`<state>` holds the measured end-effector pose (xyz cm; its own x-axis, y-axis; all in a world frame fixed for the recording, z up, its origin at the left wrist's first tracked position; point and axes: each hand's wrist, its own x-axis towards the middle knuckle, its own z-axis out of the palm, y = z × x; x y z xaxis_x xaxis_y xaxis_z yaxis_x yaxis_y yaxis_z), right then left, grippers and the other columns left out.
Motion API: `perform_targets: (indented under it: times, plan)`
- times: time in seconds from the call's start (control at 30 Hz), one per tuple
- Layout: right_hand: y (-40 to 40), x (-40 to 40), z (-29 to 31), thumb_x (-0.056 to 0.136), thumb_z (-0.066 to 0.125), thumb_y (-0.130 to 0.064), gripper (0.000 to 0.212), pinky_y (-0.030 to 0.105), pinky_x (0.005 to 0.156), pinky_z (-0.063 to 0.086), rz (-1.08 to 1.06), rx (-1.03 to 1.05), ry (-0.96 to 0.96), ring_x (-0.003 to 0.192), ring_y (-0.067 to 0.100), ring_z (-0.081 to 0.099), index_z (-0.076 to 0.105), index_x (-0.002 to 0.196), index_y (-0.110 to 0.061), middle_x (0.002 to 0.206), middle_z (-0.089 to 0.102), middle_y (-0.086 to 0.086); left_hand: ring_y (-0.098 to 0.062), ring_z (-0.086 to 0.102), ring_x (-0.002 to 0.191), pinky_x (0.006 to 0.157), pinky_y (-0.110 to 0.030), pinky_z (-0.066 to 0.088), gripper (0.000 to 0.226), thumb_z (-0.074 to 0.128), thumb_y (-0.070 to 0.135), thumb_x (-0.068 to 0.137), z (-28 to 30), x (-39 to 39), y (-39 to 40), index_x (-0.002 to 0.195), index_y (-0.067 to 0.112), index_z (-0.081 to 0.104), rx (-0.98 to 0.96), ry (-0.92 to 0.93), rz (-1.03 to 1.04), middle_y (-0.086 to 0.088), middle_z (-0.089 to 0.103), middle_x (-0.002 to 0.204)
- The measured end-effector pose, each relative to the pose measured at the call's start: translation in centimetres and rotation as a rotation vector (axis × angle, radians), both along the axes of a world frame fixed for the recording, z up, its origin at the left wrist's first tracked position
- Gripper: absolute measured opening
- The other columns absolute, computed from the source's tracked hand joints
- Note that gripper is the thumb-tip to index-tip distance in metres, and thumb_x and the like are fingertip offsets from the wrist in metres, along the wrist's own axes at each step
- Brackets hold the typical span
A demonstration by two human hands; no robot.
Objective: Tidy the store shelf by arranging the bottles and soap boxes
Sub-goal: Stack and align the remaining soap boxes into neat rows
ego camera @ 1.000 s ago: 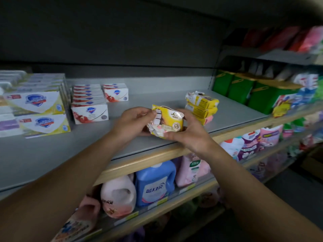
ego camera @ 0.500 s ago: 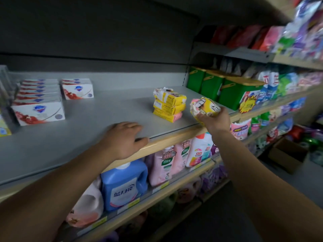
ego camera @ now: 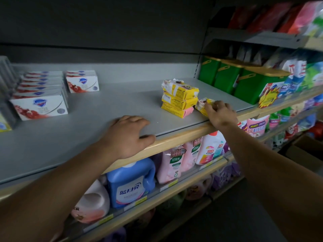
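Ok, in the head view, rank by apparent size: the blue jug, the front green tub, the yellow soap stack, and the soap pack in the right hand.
1. Blue jug and green tub: look alike; the jug is nearer, so unsure.
2. Soap stack.
3. Soap pack, under the right hand.

Single head view, looking forward and down, close over grey shelf (ego camera: 87, 137)

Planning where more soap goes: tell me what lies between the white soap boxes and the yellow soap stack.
Only bare grey shelf between the white soap boxes and yellow soap stack, per the head view.
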<state>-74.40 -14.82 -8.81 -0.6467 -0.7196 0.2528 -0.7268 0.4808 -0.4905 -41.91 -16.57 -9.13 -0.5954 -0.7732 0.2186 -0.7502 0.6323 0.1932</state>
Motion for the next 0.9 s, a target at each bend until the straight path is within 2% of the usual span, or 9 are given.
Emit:
perform_targets:
  times: [0.13,0.23,0.33,0.43,0.53,0.67,0.77,0.9]
  plan:
    - [1.8,1.0,-0.3,0.094,0.047,-0.051,0.062,0.045,0.116,0.025,0.063,-0.066,0.066,0.139,0.037,0.027,0.037,0.147,-0.022,0.155,0.028,0.009,-0.019,0.038,0.135,0.113,-0.033,0.027,0.086,0.026,0.073,0.068,0.3,0.1,0.4,0.139,0.031,0.047,0.008,0.01,0.001,0.007,0.045,0.147]
    - [3.9,3.2,-0.3,0.095,0.052,-0.038,0.057,0.043,0.113,0.029,0.115,-0.179,0.135,0.133,0.038,0.036,0.043,0.143,-0.01,0.147,0.039,0.015,-0.021,0.041,0.133,0.112,-0.033,0.029,0.083,0.032,0.071,0.069,0.6,0.3,0.6,0.137,0.028,0.051,0.033,0.034,0.006,0.005,0.048,0.145]
    - [6.0,6.6,0.0,0.093,0.057,-0.026,0.048,0.04,0.107,0.036,0.21,-0.344,0.092,0.125,0.035,0.045,0.051,0.136,-0.004,0.135,0.051,0.018,-0.022,0.047,0.128,0.109,-0.03,0.033,0.065,0.051,0.062,0.078,0.9,0.5,0.7,0.131,0.025,0.057,0.074,0.109,0.011,0.004,0.055,0.139]
    - [7.2,11.1,0.4,0.096,0.055,-0.03,0.042,0.031,0.102,0.038,0.366,-0.389,0.053,0.124,0.026,0.048,0.054,0.133,-0.01,0.132,0.055,0.01,-0.021,0.053,0.123,0.102,-0.026,0.035,0.046,0.067,0.039,0.084,1.5,1.6,0.6,0.125,0.02,0.062,0.101,0.228,0.027,0.0,0.061,0.132]
    - [6.2,15.7,0.9,0.092,0.051,-0.04,0.048,0.025,0.097,0.035,0.544,-0.294,0.064,0.122,0.021,0.049,0.056,0.132,-0.015,0.13,0.055,0.005,-0.023,0.055,0.121,0.101,-0.025,0.036,0.045,0.069,0.034,0.085,2.2,4.8,0.3,0.125,0.016,0.063,0.073,0.223,0.04,-0.004,0.063,0.129]
    - [2.6,21.3,0.7,0.095,0.052,-0.046,0.052,0.028,0.108,0.034,0.711,-0.076,0.161,0.13,0.024,0.045,0.052,0.137,-0.017,0.139,0.052,0.005,-0.025,0.058,0.118,0.1,-0.026,0.039,0.047,0.067,0.036,0.085,3.0,11.2,0.2,0.125,0.013,0.063,0.027,0.178,0.116,-0.007,0.064,0.127]
    - [0.2,24.6,0.3,0.095,0.046,-0.054,0.057,0.033,0.113,0.031,0.773,0.065,0.188,0.135,0.025,0.04,0.046,0.142,-0.022,0.145,0.046,0.004,-0.027,0.059,0.118,0.099,-0.03,0.042,0.059,0.057,0.048,0.079,3.2,15.3,0.7,0.127,0.014,0.063,0.012,0.131,0.192,-0.01,0.064,0.128]
    - [-1.3,26.0,-0.6,0.093,0.045,-0.056,0.053,0.039,0.113,0.032,0.744,0.14,0.285,0.132,0.028,0.042,0.05,0.138,-0.028,0.142,0.047,0.002,-0.029,0.057,0.121,0.102,-0.035,0.043,0.05,0.068,0.039,0.086,2.6,19.9,0.9,0.128,0.013,0.062,-0.011,0.063,0.264,-0.01,0.062,0.131]
